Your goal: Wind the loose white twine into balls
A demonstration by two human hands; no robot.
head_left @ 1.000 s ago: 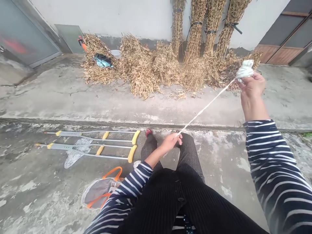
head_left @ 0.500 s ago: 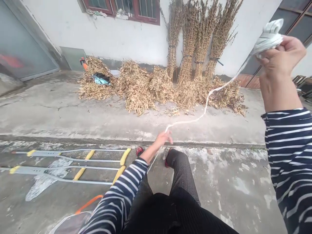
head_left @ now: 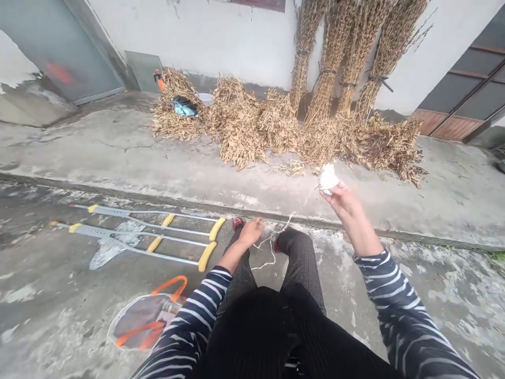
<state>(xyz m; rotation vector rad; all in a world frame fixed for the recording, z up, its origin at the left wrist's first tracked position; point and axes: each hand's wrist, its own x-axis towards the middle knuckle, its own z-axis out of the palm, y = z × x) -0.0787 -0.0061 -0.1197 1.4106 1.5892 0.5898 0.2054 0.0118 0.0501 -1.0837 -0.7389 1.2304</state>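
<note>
And here the white bundle [head_left: 328, 176] is showing bright and bunched, a small wad, with a thin, twisted white cord [head_left: 291, 215] running down from it in kinks and a loose loop between the dark trouser legs [head_left: 302, 263]. The right hand [head_left: 347, 202] is clamping its fingers on that bundle, holding it out right of centre, against the pale concrete ledge [head_left: 158, 158]. Opposite, the left hand [head_left: 251, 233] is hovering beside the cord, fingers curling; whether it is gripping any strand, one cannot tell. Glare is washing out the bundle's folds, fingers are covering its lower edge, and the cord's tail is getting lost near the left leg. The left sleeve [head_left: 201, 310] is hiding part of a grey bag [head_left: 144, 310]. Counting up: one bundle, one bag, two yellow-padded crutches [head_left: 154, 243] lying side by side, two red shoes [head_left: 238, 223] peeking out, and four stalk sheaves [head_left: 331, 63] leaning on the wall [head_left: 244, 42], tops running out of view.
</note>
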